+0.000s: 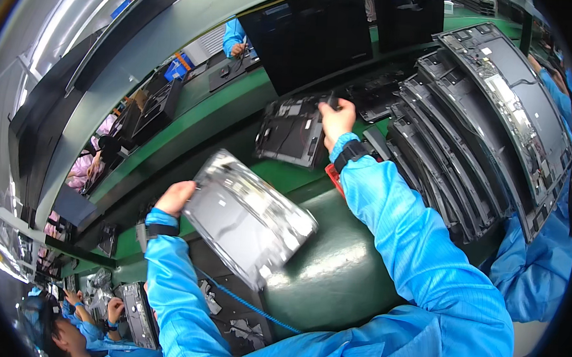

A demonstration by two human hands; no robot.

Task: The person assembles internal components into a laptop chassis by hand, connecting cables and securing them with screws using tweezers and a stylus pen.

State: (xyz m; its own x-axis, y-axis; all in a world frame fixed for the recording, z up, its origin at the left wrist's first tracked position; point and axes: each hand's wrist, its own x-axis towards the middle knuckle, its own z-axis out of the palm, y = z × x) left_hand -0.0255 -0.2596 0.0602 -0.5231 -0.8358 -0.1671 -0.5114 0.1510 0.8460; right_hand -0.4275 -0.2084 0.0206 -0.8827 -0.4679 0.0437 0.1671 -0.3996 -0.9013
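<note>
My left hand [175, 198] grips the upper left edge of a grey laptop chassis [237, 224]. This chassis is tilted over the bench and slightly blurred, with a pale strip of electronics along its upper right side. Farther out, my right hand [337, 119] is closed on the right edge of a dark laptop chassis [287, 129] with small parts along its top. Both hands have black wristbands over blue sleeves. A small red object [335, 179] lies below my right wrist, partly hidden by the sleeve.
A leaning row of laptop chassis [455, 136] stands at the right. Black panels [314, 39] rise at the back. A coiled blue cord [252, 302] crosses a dark mat [224, 286] with scraps at the lower left. Co-workers sit at the lower left and beyond the bench [332, 273].
</note>
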